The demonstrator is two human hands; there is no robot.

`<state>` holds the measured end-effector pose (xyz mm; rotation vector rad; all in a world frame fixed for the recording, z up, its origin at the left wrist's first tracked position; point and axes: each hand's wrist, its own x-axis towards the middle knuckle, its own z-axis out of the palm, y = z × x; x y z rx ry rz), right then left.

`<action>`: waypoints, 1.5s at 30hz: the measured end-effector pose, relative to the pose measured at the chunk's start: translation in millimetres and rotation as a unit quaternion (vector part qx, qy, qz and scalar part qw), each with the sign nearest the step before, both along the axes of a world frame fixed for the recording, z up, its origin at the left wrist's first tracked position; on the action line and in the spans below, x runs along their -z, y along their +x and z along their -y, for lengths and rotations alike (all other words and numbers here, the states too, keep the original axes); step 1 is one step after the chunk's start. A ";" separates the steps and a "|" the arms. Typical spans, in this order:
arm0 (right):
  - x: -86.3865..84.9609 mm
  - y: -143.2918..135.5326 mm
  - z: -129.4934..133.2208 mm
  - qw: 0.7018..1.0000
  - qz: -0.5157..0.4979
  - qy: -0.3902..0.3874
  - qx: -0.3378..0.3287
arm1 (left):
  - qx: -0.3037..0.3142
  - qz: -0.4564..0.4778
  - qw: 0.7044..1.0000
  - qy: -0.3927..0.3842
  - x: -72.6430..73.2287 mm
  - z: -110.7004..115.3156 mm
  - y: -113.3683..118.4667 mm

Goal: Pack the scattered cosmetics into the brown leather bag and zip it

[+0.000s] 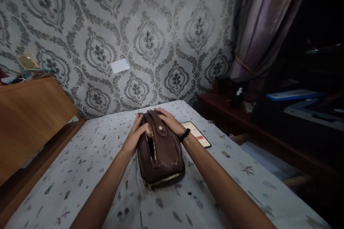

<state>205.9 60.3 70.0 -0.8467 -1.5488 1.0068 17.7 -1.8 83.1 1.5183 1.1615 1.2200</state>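
A dark brown leather bag (168, 150) with gold zips and a strap with a round metal stud lies on the patterned white sheet (102, 143). Its left zip is partly open, and something pale shows in the gap. My left hand (133, 136) rests on the bag's far left side, thumb by the opening and fingers over the edge. Across the far right side lies my right hand (170, 121), its fingers reaching over the top near the strap; a black band is on that wrist. Both hands hold the bag between them.
A lit phone (199, 136) lies just right of the bag, partly behind my right wrist. A wooden headboard (32, 114) stands at the left. Beyond the sheet is a patterned wall with a white switch plate (119, 65). A dark red table (228, 111) with items stands at the right.
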 end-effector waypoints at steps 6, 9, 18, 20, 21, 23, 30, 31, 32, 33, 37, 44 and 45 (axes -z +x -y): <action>0.9 2.0 -0.6 1.000 -0.012 -0.007 -0.014 | 0.050 -0.018 0.999 -0.012 -6.6 8.7 -6.1; 1.4 3.5 -0.8 1.000 -0.013 -0.007 -0.016 | 0.040 -0.060 0.997 0.025 -7.8 21.1 -8.2; 0.5 7.1 0.4 1.000 0.004 -0.001 -0.015 | -0.041 -0.438 0.856 0.272 -34.4 63.8 8.3; 0.7 7.6 0.0 1.000 0.006 0.001 -0.016 | -0.041 -0.480 0.833 0.272 -36.5 66.1 10.3; 0.8 7.9 -0.1 1.000 0.007 0.002 -0.016 | -0.048 -0.485 0.829 0.275 -36.4 66.7 10.6; 1.1 8.5 -0.4 1.000 0.009 0.005 -0.015 | -0.061 -0.482 0.825 0.289 -34.4 68.7 9.8; 2.0 8.9 -1.3 1.000 0.014 0.011 -0.013 | -0.073 -0.498 0.782 0.367 -23.6 80.5 8.0; 2.1 8.8 -1.5 1.000 0.014 0.011 -0.013 | -0.073 -0.507 0.779 0.361 -23.8 80.8 8.7; 2.1 8.6 -1.6 1.000 0.014 0.011 -0.013 | -0.071 -0.517 0.777 0.352 -24.7 80.7 9.6; 2.0 8.5 -1.5 1.000 0.014 0.010 -0.012 | -0.069 -0.527 0.775 0.343 -26.2 80.3 10.6; 0.9 8.4 -0.3 1.000 0.017 0.011 -0.011 | -0.035 -0.556 0.778 0.290 -35.1 78.7 12.5; -0.4 9.1 1.2 1.000 0.015 0.015 -0.010 | 0.034 -0.477 0.840 0.257 -43.1 80.3 3.7; -0.3 9.2 1.2 1.000 0.014 0.015 -0.011 | 0.041 -0.442 0.858 0.257 -42.9 79.2 0.1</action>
